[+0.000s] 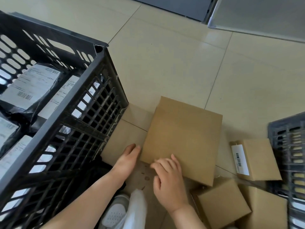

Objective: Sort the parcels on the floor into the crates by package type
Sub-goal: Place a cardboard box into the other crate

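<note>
- Presently, both hands are at the near edge of a large flat cardboard box that lies on the tiled floor, just beside the black crate.
- Left hand: set against the box's near left corner; the fingertips are hidden at the box's edge, so whether they curl beneath it cannot be told.
- Right hand: resting on the box's top face near the near edge, fingers loosely bent and slightly apart, pinching nothing visible.
- Judgement: the step in hand is securing this box for a lift.
- Black crate contents: dark poly mailers with white shipping labels. A carton does not belong there.
- A second grey crate stands at the right edge; its contents cannot be seen, yet it is the likelier destination.
- Recommended: get fingers under both near corners, thumbs on top, before raising; the box is broad and may tip away from a one-sided grip.
- Hazard: smaller cartons, one a labelled small box, lie touching or just beside the big box on the right; lift clear and upward first, so as not to drag them.
- A white shoe sits near, below the hands; keep footing steady.
</note>
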Available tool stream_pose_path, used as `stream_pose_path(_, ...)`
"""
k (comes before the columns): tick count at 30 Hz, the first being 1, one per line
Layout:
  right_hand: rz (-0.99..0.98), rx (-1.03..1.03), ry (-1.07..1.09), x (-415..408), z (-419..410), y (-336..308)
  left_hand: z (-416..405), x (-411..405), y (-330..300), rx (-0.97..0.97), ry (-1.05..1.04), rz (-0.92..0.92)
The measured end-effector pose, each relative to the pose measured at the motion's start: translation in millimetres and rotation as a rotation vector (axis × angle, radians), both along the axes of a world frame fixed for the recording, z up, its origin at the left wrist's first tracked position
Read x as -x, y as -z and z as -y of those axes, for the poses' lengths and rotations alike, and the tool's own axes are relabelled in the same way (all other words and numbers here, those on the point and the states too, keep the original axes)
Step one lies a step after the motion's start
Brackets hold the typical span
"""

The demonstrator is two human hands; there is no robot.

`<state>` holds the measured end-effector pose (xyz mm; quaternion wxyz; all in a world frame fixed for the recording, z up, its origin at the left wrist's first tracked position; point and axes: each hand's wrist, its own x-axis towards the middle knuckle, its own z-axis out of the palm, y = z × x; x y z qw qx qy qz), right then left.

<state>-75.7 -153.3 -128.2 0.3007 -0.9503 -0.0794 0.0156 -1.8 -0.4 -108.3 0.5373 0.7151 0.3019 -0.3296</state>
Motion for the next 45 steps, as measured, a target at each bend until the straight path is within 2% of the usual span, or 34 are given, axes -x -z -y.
stream_pose_path(3, 0.039, -0.087, 0.008, 11.3, -0.8, 1.3, 1.7, 2.7, -2.0, 0.031, 0.012, -0.015)
stream_pose_path(5, 0.024, -0.252, 0.058, 10.1, 0.3, -4.0, 3.8, 5.7, -1.4, 0.051, 0.034, -0.030)
stream_pose_path(8, -0.095, -0.542, 0.380, 0.9, 13.3, -19.6, 8.2, 11.1, -2.3, 0.071, 0.075, -0.029)
stream_pose_path(9, -0.106, -0.558, 0.538, -2.3, 23.2, -20.7, 9.1, 11.9, -2.2, 0.069, 0.089, -0.028)
stream_pose_path(12, -0.142, -0.409, 0.943, -10.0, 61.2, -18.0, 9.6, 12.1, -2.9, 0.068, 0.114, -0.023)
stream_pose_path(15, -0.327, -0.409, 1.085, -9.7, 88.9, -17.3, 9.6, 12.5, -6.2, 0.064, 0.129, -0.015)
stream_pose_path(21, -0.581, -0.583, 1.076, -1.3, 95.3, -14.4, 9.8, 21.8, -8.6, 0.065, 0.145, 0.009)
stream_pose_path(24, -0.636, -0.616, 1.013, -1.6, 96.6, -19.4, 10.9, 26.5, -9.9, 0.069, 0.130, 0.044)
stream_pose_path(28, -0.561, -0.651, 0.935, -1.0, 96.8, -38.8, 2.6, 28.9, -10.9, 0.107, 0.000, 0.104)
stream_pose_path(32, -0.493, -0.790, 0.953, 2.7, 88.9, -58.8, -11.9, 33.9, -7.0, 0.176, -0.126, 0.148)
stream_pose_path(35, -0.434, -0.872, 0.968, 10.1, 87.1, -69.1, -16.9, 36.2, -10.7, 0.223, -0.162, 0.245)
stream_pose_path(42, -0.438, -1.053, 0.919, 24.4, 89.5, -85.9, -23.5, 43.7, -30.8, 0.320, -0.255, 0.449)
stream_pose_path(45, -0.399, -1.022, 0.936, 28.9, 92.5, -83.6, -27.4, 47.0, -31.9, 0.365, -0.249, 0.519)
